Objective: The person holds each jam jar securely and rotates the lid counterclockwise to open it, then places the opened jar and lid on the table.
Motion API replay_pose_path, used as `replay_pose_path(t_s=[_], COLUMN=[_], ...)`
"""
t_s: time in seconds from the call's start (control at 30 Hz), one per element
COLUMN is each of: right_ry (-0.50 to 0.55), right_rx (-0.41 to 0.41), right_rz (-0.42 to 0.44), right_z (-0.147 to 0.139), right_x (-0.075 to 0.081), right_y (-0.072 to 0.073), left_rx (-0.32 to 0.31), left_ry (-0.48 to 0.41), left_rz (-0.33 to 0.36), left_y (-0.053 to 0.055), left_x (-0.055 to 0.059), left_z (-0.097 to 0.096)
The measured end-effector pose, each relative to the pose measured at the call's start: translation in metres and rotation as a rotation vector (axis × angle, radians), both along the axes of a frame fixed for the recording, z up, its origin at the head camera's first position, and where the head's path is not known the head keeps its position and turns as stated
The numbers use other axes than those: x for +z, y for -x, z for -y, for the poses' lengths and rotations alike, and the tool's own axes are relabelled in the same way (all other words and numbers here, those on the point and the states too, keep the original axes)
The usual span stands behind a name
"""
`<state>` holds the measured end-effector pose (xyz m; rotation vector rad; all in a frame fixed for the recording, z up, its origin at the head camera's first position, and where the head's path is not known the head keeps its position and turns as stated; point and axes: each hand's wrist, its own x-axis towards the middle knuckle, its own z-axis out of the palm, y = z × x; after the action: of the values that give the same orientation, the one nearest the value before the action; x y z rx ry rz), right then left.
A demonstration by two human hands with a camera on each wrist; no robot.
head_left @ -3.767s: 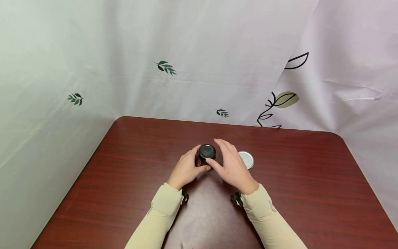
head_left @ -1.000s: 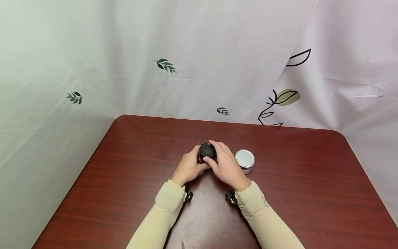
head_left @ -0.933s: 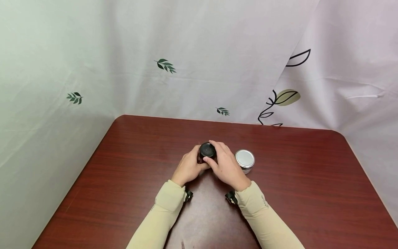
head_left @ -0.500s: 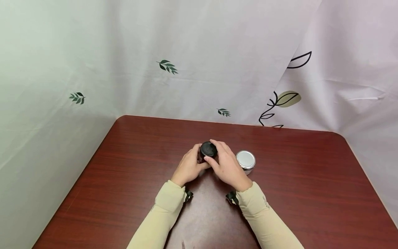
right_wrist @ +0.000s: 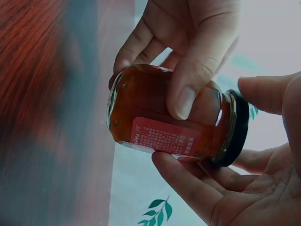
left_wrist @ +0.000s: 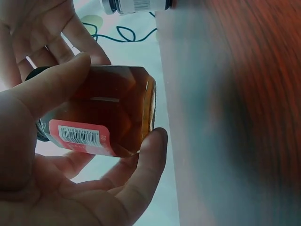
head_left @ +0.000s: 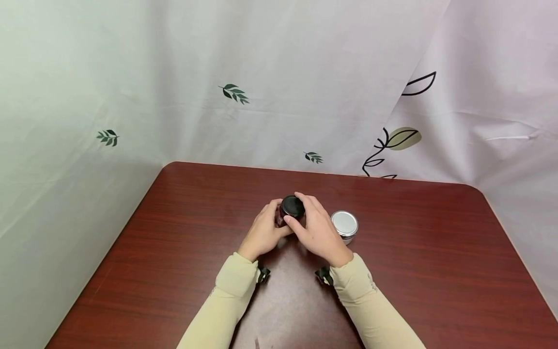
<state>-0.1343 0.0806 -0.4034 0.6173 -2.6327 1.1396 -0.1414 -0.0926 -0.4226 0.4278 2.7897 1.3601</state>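
Observation:
A small faceted glass jar of amber-brown contents has a black lid and a red label with a barcode. My left hand grips the jar's body, thumb on one side and fingers on the other, one fingertip at the base edge. The right hand is around the lid end; its thumb is at the lid's rim and a fingertip touches the jar by the label. Both wrist views show the base apart from the tabletop. A round silver-lidded container stands just right of the right hand.
The reddish-brown wooden table has rounded far corners. Pale curtains with printed leaves hang behind it and along its sides. Both forearms, in pale yellow sleeves, reach in from the near edge.
Since the earliest frame, the right hand has closed in around the lid, uncovering more of the silver container. Over the last half second, the jar and hands have shifted slightly up in the head view.

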Motion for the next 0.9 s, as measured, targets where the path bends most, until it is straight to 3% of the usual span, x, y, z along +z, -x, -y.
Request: replay_pose_path(t_s=[0.23, 0.67, 0.9], right_ry=[0.007, -0.012, -0.03], right_rx=[-0.021, -0.071, -0.094], right_rz=[0.01, -0.055, -0.079], right_z=[0.003, 0.011, 0.012], right_x=[0.0, -0.001, 0.0], right_y=[0.0, 0.001, 0.001], left_rx=[0.012, 0.026, 0.027], left_ry=[-0.015, 0.013, 0.04], left_rz=[-0.022, -0.042, -0.096], left_y=[-0.001, -0.002, -0.003], left_x=[0.002, 0.004, 0.004], left_z=[0.0, 0.0, -0.002])
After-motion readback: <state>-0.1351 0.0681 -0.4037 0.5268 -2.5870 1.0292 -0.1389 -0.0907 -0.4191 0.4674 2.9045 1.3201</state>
